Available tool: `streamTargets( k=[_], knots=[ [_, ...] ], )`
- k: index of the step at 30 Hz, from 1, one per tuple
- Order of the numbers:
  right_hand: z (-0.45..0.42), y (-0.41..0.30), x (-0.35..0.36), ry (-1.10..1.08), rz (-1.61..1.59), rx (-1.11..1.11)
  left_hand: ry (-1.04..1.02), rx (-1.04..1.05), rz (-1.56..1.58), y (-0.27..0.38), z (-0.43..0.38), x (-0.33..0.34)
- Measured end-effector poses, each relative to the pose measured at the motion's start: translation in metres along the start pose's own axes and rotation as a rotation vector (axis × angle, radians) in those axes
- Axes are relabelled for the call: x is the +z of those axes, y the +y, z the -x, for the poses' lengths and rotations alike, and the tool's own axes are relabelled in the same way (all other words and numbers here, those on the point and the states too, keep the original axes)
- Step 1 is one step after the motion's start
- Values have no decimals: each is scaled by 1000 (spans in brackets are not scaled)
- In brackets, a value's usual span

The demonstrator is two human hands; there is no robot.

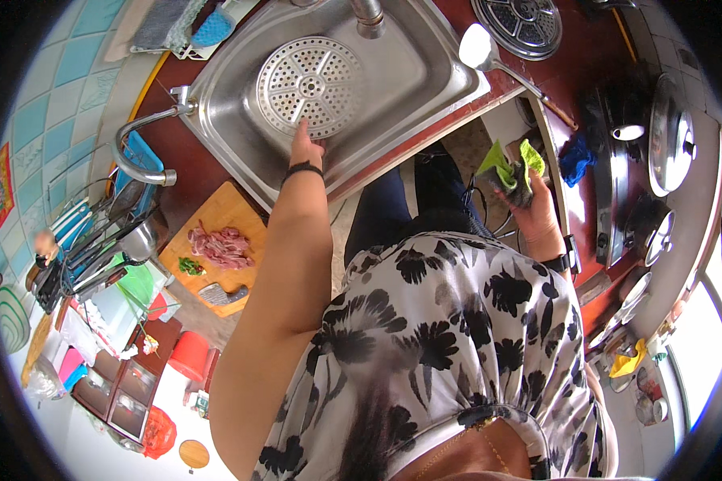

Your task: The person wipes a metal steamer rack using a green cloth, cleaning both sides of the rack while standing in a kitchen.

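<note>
My left hand (306,145) reaches over the steel sink (391,126) and pinches the near rim of a round perforated metal steamer plate (311,87). One finger lies on top of the rim; the thumb's contact is partly hidden. At my right side, over the floor gap beside the open cabinet, my right hand (532,207) grips a bunched green and grey cloth (513,171). Water around the plate cannot be made out.
A curved faucet (133,150) stands left of the sink. On a wooden cutting board (216,204) lie sliced raw meat (221,246), chopped greens (191,266) and a cleaver (221,294). To the right are a spatula (511,69), a steamer rack (517,24) and a lidded wok (671,135).
</note>
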State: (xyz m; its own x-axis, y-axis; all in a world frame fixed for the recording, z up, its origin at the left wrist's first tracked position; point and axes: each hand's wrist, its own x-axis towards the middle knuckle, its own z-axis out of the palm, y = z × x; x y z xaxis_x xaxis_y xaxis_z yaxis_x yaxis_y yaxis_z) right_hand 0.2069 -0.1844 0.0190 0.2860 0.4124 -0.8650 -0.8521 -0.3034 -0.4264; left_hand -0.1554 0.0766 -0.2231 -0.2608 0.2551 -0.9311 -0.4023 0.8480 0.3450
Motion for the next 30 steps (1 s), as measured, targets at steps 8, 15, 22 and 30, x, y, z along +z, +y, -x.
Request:
streamTargets(
  k=[8, 15, 22, 30],
  knots=[
    [57, 26, 22, -148, 50, -43, -342, 296, -31, 31, 124, -30],
    [70, -17, 34, -302, 432, -324, -778, 557, -87, 26, 270, -41],
    [141, -70, 87, -728, 912, -854, -866, 691, 182, -67, 405, -80],
    [175, -74, 159, -765, 941, -1838, -999, 845, -18, -77, 488, -46]
  ],
)
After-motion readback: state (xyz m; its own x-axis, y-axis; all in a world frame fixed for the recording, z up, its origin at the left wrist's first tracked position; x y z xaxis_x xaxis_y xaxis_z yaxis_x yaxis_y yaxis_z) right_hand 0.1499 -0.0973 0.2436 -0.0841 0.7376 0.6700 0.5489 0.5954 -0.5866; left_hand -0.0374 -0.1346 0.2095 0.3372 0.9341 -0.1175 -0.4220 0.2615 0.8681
